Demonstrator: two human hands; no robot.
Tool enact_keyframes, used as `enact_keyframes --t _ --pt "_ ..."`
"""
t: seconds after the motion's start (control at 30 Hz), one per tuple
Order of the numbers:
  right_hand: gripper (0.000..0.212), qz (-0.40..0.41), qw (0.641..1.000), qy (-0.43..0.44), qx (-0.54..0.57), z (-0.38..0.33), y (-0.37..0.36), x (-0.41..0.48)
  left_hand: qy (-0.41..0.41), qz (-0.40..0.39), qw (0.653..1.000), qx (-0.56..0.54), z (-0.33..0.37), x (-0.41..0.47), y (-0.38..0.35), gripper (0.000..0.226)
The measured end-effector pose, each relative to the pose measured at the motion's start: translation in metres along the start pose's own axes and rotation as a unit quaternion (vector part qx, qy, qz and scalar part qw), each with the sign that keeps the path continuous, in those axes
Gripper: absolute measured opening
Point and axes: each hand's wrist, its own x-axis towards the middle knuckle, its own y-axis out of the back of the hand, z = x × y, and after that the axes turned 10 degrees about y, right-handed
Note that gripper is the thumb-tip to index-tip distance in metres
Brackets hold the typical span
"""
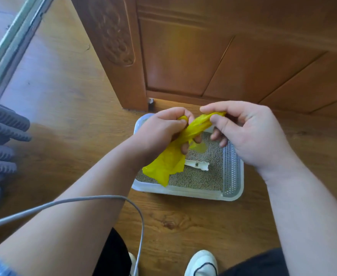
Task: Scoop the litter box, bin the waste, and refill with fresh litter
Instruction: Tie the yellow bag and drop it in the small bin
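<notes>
A white litter box (pixel 185 191) sits on the wooden floor, filled with grey-brown litter (pixel 195 177). A perforated grey panel (pixel 231 170) lines its right side. A white scoop (pixel 197 165) lies on the litter. Above the box I hold a crumpled yellow plastic bag (pixel 170 162). My left hand (pixel 161 130) grips one part of its top. My right hand (pixel 249 132) pinches the other part between thumb and fingers. The bag's lower end hangs over the box's left side.
A wooden door (pixel 233 56) and its frame (pixel 114 56) stand right behind the box. A grey ribbed fabric thing (pixel 0 148) lies at the left edge. A grey cable (pixel 104 198) loops over my left forearm. White shoes (pixel 203 263) are at the bottom.
</notes>
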Motion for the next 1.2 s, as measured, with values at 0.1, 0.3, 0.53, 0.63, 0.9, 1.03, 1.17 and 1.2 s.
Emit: enact_keyframes --t 0.1,0.3,0.53,0.63,0.9,1.03,1.17,1.2 --pt "0.017 0.003 0.994 -0.008 -0.107 0.015 -0.003 0.003 0.004 -0.011 1.000 -0.029 0.001 0.001 0.000 0.027" --pt "0.033 -0.021 0.995 -0.090 -0.034 0.016 -0.021 0.011 -0.012 -0.083 0.987 -0.134 0.002 -0.001 -0.003 0.005" --pt "0.030 -0.045 0.985 -0.120 -0.115 0.020 -0.021 0.010 -0.091 0.119 0.957 0.249 -0.011 -0.007 0.003 0.010" --pt "0.027 -0.057 0.986 -0.124 -0.099 0.018 -0.023 0.006 -0.114 0.113 0.962 0.220 -0.008 -0.015 0.006 0.013" --pt "0.013 -0.059 0.977 -0.163 -0.122 0.026 -0.027 0.006 -0.088 0.098 0.916 0.380 -0.014 -0.015 0.006 0.026" --pt "0.044 -0.143 0.979 -0.124 -0.080 0.020 -0.031 0.000 -0.031 0.127 0.895 0.426 -0.018 -0.007 0.011 0.028" --pt "0.047 -0.142 0.966 -0.056 -0.209 0.017 -0.038 0.000 0.019 0.099 0.922 0.374 -0.016 -0.006 0.015 0.024" --pt "0.045 -0.128 0.967 -0.043 -0.214 0.020 -0.038 0.001 0.028 0.089 0.933 0.348 -0.015 -0.006 0.016 0.026"
